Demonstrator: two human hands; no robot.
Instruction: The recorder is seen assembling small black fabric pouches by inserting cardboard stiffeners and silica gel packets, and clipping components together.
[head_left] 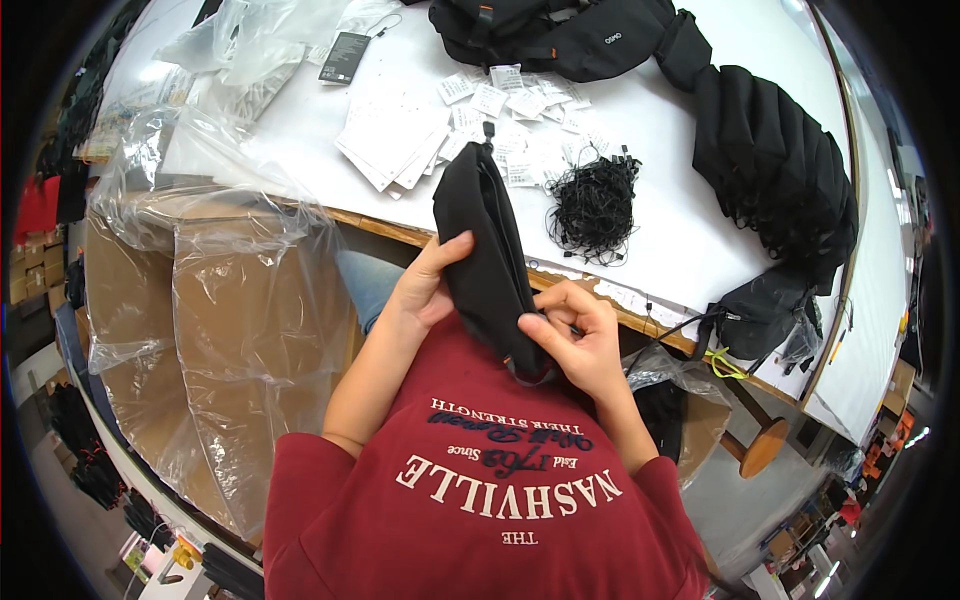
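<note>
A black fabric pouch is held up between my hands, over the table's near edge and in front of my chest. Along its upper right side runs a long opening or seam, and a small black pull sticks out at its far end. My left hand grips the pouch's left side, thumb on top. At the lower right edge, my right hand pinches the pouch with thumb and fingers. My palms hide parts of the pouch. Beyond it lies a tangled heap of black cords on the table.
White printed labels and a stack of white cards lie on the white table. Black bags stand at the back, with a row of black pouches at right. A plastic-lined carton stands left.
</note>
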